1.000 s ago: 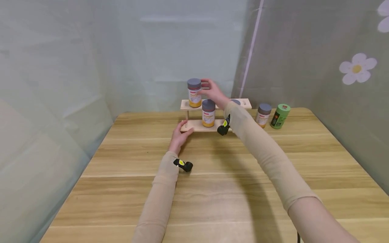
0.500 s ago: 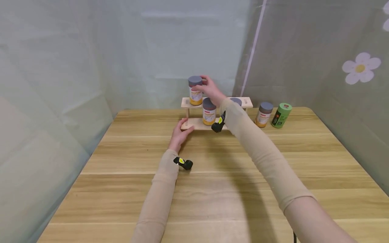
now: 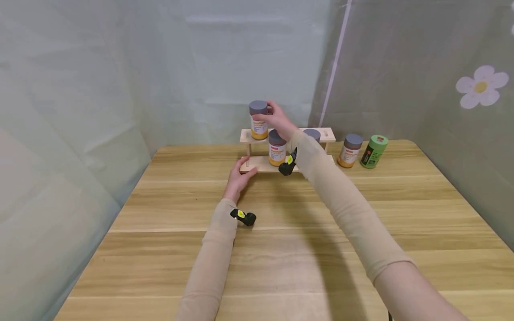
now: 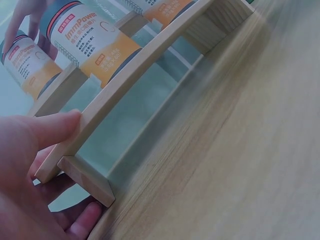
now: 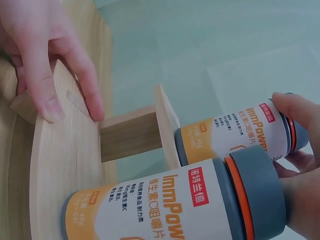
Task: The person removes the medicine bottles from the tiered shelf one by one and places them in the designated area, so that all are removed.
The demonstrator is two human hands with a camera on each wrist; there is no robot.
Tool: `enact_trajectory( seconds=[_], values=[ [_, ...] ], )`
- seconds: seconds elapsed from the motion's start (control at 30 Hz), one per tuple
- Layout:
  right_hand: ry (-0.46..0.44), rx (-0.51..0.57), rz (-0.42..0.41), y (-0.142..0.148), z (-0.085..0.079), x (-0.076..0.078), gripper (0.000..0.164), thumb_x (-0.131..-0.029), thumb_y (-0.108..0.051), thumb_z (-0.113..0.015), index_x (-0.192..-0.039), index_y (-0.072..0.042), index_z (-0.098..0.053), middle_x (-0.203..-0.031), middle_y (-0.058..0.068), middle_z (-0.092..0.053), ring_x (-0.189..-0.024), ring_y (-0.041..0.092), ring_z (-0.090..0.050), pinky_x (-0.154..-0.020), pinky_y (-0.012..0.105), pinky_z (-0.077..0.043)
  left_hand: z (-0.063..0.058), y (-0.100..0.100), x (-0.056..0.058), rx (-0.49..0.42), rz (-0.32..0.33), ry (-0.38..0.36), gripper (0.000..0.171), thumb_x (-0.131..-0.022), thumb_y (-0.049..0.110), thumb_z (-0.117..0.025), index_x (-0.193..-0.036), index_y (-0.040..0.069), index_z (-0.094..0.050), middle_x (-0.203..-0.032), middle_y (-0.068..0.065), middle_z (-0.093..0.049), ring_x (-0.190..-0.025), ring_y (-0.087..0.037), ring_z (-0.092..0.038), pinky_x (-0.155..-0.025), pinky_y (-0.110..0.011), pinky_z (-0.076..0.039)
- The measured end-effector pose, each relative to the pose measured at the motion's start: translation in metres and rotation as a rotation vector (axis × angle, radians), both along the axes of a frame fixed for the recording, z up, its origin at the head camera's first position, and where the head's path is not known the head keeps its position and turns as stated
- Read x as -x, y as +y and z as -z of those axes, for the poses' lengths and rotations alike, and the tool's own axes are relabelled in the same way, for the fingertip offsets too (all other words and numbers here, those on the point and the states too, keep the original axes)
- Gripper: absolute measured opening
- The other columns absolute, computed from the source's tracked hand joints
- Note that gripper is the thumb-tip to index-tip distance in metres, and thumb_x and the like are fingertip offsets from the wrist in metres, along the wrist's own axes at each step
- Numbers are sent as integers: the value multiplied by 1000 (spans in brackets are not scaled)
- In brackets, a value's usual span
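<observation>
A two-tier wooden rack [image 3: 262,165] stands at the back of the table. My left hand [image 3: 237,179] grips the left end of its lower shelf, thumb on top and fingers below, as the left wrist view shows. On the upper shelf's left part stands a white-and-orange vitamin bottle [image 3: 259,128] with a grey-blue lid. My right hand [image 3: 280,122] holds this bottle near its lid, thumb in front and fingers behind. A matching bottle [image 5: 150,205] stands upright on the lower shelf. Another grey-blue lid [image 3: 312,133] shows behind my right wrist; my arm hides what is below it.
Right of the rack, another matching bottle [image 3: 350,152] and a green canister [image 3: 374,152] stand on the wooden table [image 3: 168,249]. Pale cloth [image 3: 225,58] hangs close behind the rack and along both sides.
My right hand has shifted slightly left, and its thumb now lies across the front of the upper bottle. That bottle stays at the same spot on the shelf. My left hand keeps its grip.
</observation>
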State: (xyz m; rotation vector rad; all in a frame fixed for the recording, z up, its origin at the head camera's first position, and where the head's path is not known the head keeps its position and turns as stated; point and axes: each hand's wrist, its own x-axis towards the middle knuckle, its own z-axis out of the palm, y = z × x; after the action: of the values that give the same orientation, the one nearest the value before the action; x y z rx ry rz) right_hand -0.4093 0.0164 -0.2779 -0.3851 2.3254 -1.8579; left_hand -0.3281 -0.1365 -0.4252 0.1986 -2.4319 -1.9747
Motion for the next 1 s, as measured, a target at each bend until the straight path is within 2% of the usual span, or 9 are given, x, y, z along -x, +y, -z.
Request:
enact_trajectory(
  seconds=[0.43,0.7,0.83,1.0],
  values=[
    [31,-7,18,-1,0,-2,66,-91,-23,-67,-148,-17,-34,-148,10,-44,-136,25,-43,-111,44,-38,-4,-3,-1,3,2,-18,59,-90,31,-69,-144,28,-44,-162,-3,-24,-150,-24,-19,-123,-46,-14],
    [40,-27,54,-1,1,-3,66,-91,-23,-67,-148,-17,-34,-149,9,-44,-137,25,-43,-113,43,-37,1,-2,0,7,-4,29,59,-90,24,-70,-143,22,-45,-160,-7,-29,-149,-25,-24,-123,-41,-18],
    [32,-40,74,-1,1,-1,67,-91,-24,-68,-148,-17,-34,-150,9,-43,-138,24,-42,-113,43,-37,3,-1,2,18,-20,43,58,-88,28,-71,-141,24,-48,-158,-8,-32,-147,-26,-27,-121,-41,-20],
    [14,-36,83,0,1,1,68,-90,-24,-69,-149,-17,-34,-149,9,-44,-137,24,-44,-113,43,-37,4,0,3,23,-16,27,58,-88,31,-71,-140,26,-48,-157,-7,-33,-146,-26,-29,-121,-42,-22]
  ],
)
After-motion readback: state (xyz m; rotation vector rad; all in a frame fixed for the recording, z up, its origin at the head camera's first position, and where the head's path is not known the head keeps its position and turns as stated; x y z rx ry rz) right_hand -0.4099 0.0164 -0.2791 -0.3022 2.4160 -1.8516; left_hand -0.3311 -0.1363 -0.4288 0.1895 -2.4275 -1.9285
